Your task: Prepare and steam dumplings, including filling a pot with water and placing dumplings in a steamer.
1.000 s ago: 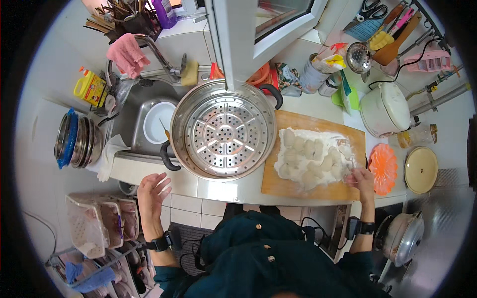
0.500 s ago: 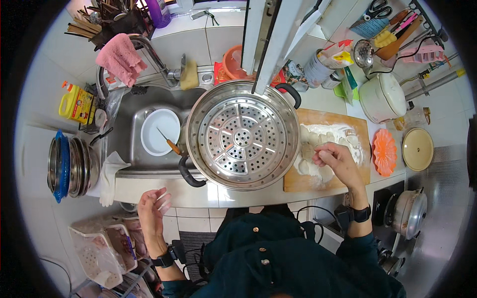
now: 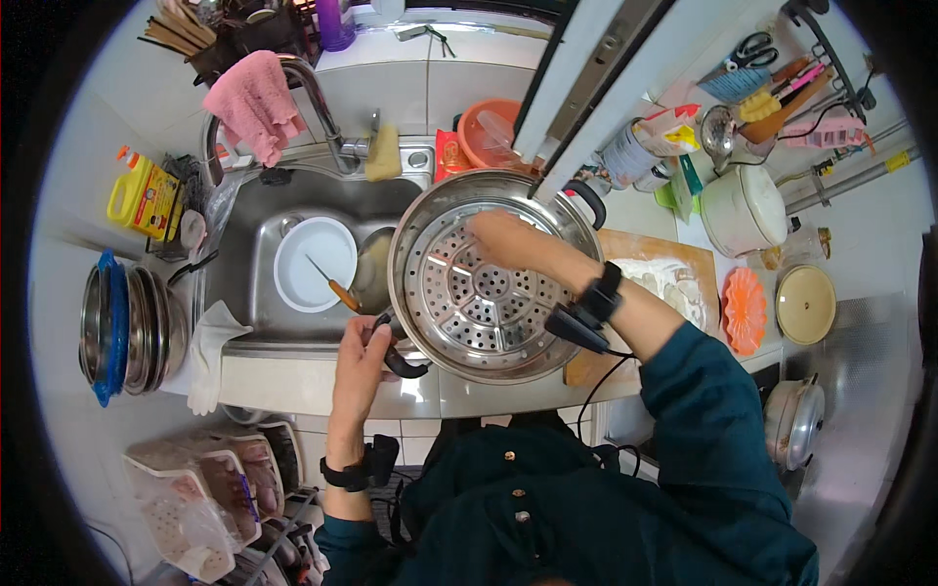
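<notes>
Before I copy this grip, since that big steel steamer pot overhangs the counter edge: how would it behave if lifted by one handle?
The steamer pot looks rigid and wide, so it would probably tilt away from the left hand on its black handle. With the perforated tray empty, it is likely lightish.

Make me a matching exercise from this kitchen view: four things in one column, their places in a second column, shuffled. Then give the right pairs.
Things:
1. pink cloth
2. white bowl
3. left hand
4. right hand

Places:
A. inside the steamer pot, over its perforated tray
B. draped over the faucet
C. down in the sink, with a knife lying across it
D. on the steamer pot's black side handle at the counter edge

Pairs: 1-B, 2-C, 3-D, 4-A
</notes>
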Demonstrator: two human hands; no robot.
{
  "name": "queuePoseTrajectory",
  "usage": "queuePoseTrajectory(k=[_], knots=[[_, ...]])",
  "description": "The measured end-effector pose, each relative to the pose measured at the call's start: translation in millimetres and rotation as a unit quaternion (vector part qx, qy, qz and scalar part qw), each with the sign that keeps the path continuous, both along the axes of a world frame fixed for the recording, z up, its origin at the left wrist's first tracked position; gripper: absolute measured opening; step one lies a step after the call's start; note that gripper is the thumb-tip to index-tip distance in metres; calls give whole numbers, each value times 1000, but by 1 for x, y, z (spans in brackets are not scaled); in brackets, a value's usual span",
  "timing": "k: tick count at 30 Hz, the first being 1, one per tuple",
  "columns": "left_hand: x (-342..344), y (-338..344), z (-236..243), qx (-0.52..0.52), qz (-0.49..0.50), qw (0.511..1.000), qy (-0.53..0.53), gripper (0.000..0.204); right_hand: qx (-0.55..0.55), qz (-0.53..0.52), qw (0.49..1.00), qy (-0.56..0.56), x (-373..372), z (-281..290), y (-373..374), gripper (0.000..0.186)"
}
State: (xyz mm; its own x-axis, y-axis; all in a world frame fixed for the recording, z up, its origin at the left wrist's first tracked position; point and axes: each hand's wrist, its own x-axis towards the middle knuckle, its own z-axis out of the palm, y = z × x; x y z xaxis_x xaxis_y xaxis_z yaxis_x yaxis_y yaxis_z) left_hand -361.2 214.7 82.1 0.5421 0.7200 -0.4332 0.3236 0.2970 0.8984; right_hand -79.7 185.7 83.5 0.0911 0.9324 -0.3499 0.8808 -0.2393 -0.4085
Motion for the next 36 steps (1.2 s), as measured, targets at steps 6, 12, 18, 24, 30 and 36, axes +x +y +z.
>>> queuePoseTrajectory(k=[6,12,18,24,30,36], knots=[[6,-4,-10,2,-15,1000,-18,24,63,-55,996,-35,23,-72,28,20],[3,3,-6,36,-48,998,-18,24,156,-84,984,-25,27,-99,30,27],[0,6,-9,-5,-39,999,-32,24,192,-107,975,-20,8,-89,33,23],[0,6,-13,-11,-42,998,-35,24,212,-144,965,-47,1,-90,29,18],[-1,8,-12,-9,-44,998,-35,24,225,-163,959,-53,-2,-96,27,16],[-1,8,-11,6,-47,998,-39,24,253,-163,952,-61,2,-107,27,15]])
